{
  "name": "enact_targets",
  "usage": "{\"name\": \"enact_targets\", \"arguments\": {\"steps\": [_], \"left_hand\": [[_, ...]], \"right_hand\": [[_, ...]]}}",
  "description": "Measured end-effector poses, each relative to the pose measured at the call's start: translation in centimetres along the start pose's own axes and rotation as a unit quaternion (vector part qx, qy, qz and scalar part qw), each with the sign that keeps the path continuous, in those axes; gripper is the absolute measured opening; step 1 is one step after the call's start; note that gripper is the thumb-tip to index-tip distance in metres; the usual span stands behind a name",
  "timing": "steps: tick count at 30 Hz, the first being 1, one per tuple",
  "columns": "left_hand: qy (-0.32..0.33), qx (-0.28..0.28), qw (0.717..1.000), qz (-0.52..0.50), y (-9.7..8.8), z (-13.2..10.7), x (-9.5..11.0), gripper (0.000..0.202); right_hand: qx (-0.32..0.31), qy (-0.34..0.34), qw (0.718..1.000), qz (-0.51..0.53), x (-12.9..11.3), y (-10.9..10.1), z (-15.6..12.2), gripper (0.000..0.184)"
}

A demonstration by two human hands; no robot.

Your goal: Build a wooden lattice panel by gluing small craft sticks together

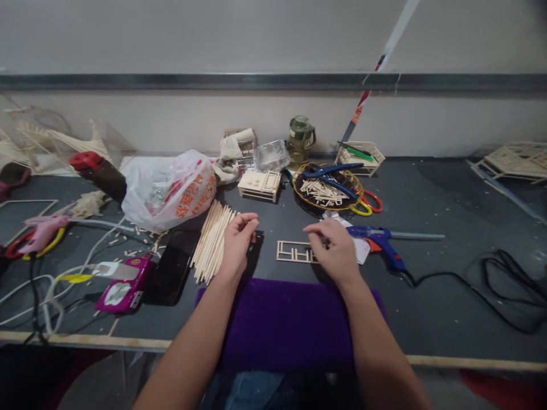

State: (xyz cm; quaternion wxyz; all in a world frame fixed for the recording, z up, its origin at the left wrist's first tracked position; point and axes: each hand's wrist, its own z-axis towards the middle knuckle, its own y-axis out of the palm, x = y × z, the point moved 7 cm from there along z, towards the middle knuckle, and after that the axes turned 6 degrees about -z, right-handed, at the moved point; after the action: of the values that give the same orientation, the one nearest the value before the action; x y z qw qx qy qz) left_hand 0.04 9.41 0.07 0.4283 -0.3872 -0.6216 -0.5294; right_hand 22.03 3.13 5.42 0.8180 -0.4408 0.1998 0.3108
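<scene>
My left hand (240, 242) hovers beside a bundle of thin wooden sticks (211, 242), with thumb and fingertips drawn together. Whatever it may pinch is too small to make out. Over the right end of a small flat wooden stick frame (294, 251) is my right hand (335, 246). Its thumb and fingers are also closed, and I cannot tell what is between them. That frame lies flat on the dark table and has short crosspieces inside. A blue glue gun (384, 242) with a clear glue stick lies just right of my right hand.
Behind are a wooden stick model (259, 186), a basket (297, 193) with short sticks and blue-handled pliers (335, 177), and a green jug (301, 139). Left lie a plastic bag (168, 191), a phone (171, 267) and a magenta power strip (123, 287). Purple cloth (286, 324) covers the front edge.
</scene>
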Motion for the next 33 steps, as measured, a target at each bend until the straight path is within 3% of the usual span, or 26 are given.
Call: {"name": "enact_targets", "arguments": {"steps": [3, 7, 11, 15, 33], "left_hand": [[-0.004, -0.013, 1.0, 0.024, 0.3, -0.2, 0.0, 0.024], [-0.011, -0.064, 0.991, 0.119, 0.9, -0.5, -0.5, 0.018], [0.02, -0.143, 0.952, 0.27, 1.6, -0.8, -1.4, 0.01], [0.04, -0.183, 0.918, 0.35, 2.1, -1.1, -2.0, 0.012], [0.055, -0.215, 0.885, 0.409, 2.7, -1.7, -1.7, 0.016]], "right_hand": [[-0.124, -0.073, 0.988, -0.053, -1.1, 3.2, -0.5, 0.023], [-0.194, -0.098, 0.971, -0.103, -1.2, 5.4, -1.1, 0.027], [-0.21, -0.097, 0.965, -0.12, -0.8, 5.8, -1.3, 0.028], [-0.218, -0.098, 0.964, -0.118, -0.6, 6.0, -1.4, 0.028], [-0.227, -0.089, 0.963, -0.113, -0.3, 6.2, -1.5, 0.029]]}}
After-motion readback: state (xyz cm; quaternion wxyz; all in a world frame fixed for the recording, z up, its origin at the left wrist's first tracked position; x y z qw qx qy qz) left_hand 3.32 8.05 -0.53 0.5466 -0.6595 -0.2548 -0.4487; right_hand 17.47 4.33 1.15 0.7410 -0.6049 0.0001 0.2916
